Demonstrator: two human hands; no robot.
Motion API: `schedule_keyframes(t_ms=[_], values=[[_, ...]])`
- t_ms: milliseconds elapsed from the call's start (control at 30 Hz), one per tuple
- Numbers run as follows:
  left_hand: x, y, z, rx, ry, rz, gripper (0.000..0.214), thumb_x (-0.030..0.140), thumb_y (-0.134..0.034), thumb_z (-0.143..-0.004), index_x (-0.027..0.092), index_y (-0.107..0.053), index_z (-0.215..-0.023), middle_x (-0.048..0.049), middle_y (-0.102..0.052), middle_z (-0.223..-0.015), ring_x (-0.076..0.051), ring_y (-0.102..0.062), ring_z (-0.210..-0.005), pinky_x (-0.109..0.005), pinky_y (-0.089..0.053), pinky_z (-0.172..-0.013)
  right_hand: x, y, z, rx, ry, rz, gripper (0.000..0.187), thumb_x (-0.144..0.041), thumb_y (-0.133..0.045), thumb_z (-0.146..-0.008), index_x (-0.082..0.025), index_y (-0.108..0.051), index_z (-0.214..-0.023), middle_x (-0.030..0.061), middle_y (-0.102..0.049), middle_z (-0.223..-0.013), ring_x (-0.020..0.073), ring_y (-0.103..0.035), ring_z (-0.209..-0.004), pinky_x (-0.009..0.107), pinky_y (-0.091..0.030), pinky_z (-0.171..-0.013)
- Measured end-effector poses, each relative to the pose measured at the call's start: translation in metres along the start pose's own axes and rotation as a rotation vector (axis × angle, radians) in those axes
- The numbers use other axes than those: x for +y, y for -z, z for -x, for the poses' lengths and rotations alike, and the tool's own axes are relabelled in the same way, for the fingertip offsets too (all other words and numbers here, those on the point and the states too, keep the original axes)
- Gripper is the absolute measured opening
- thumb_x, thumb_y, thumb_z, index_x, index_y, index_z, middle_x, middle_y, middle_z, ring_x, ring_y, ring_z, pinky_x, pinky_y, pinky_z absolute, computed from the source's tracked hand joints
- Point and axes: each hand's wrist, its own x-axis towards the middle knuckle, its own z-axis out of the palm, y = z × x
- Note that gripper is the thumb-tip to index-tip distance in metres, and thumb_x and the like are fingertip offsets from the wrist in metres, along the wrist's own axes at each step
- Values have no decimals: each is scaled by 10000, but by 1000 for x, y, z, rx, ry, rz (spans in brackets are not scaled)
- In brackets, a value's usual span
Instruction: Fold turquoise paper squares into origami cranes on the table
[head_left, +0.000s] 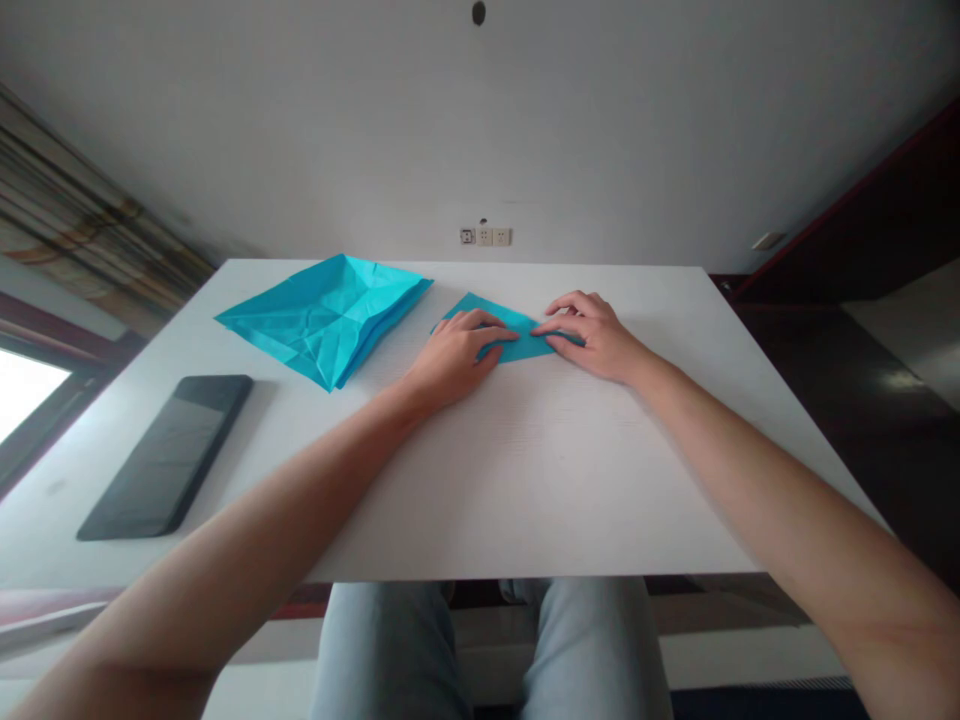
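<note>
A small folded sheet of blue paper point(517, 350) lies on the white table in front of me. My left hand point(461, 350) rests over its left part, fingers stretched out and pressing it down, hiding some of it. At the paper's right corner is my right hand point(589, 335), its thumb and index finger closed on the edge there while the other fingers are bent above. Left of my hands sits a larger folded blue paper piece point(330, 310), creased and diamond-shaped, with several layers along its right side; neither hand touches it.
A dark smartphone point(169, 455) lies at the table's left, near my left forearm. The white table point(525, 500) reaches back to a grey wall with power sockets point(485, 237). A curtain point(90, 210) hangs on the left. My knees are under the front edge.
</note>
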Motion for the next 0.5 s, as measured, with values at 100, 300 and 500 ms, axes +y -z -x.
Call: schedule_keyframes(t_ms=[100,300,500], values=[[4,1,2,-45,-5,-43,436,324,-584,-1144,337,-808,-1518,-98,-713,-1621,-367,-658,-1510,-617,-477,-1327,-3,0,1,-40,-28,54,214,-383,-773,-1068,-355,-906,-1233,104,-776,-1336,342,-678,-1167,580,-499,-1101],[5,6,2,-47,-45,-55,480,496,-690,-1120,293,-798,-1542,-116,-733,-1626,-385,-692,-1493,-598,-515,-1318,-7,1,2,-45,-40,53,382,-492,-950,-943,-345,-892,-1291,96,-811,-1305,367,-702,-1232,555,-467,-1111],[6,7,3,-13,-52,-53,410,485,-646,-1140,296,-843,-1446,-87,-794,-1535,-336,-772,-1394,-474,-631,-1194,-15,7,-2,-50,-18,76,192,-472,-796,-1090,-323,-900,-1151,71,-854,-1220,302,-754,-1117,503,-411,-1036]])
